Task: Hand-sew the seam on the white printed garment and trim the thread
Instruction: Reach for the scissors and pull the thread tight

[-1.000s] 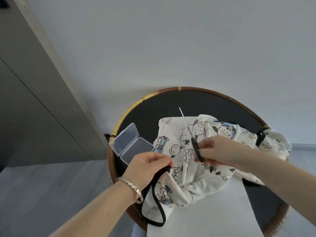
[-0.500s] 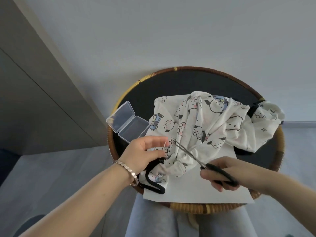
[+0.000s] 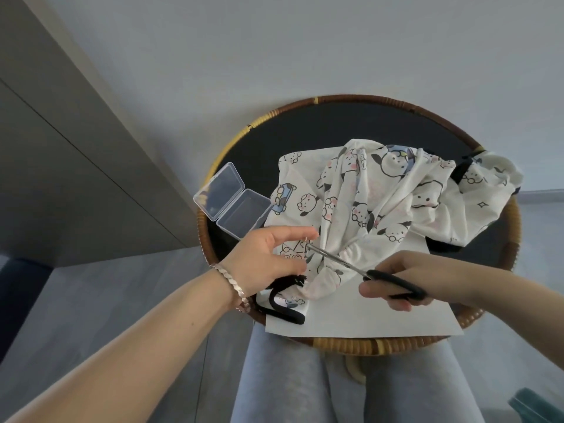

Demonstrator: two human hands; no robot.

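Step in hand, by my judgement: trimming the thread, with the sewing apparently finished.

Beyond the left hand lies a clear plastic case (image 3: 233, 204), lid open, on the round table (image 3: 335, 123); no contents can be made out.

The left hand (image 3: 268, 257) is partly open, fingers extended over the near edge of the white printed garment (image 3: 381, 209). A fine glint at its fingertips (image 3: 306, 232) may be the needle or the thread (too small to say which), and whether it is pinched I cannot tell. A black strap (image 3: 283, 303) of the garment trails below this hand.

Between the hands, the scissors (image 3: 360, 267) point at the left fingertips, blades nearly closed, tips just beside the glint.

The right hand (image 3: 406, 279) is closed through the black handles.

The garment lies bunched beyond both hands, partly on a white sheet (image 3: 366, 322).

Next move calls for the thread held taut and clear of the fabric, blades parted around it close to the seam, and the left fingers kept out of the bite.
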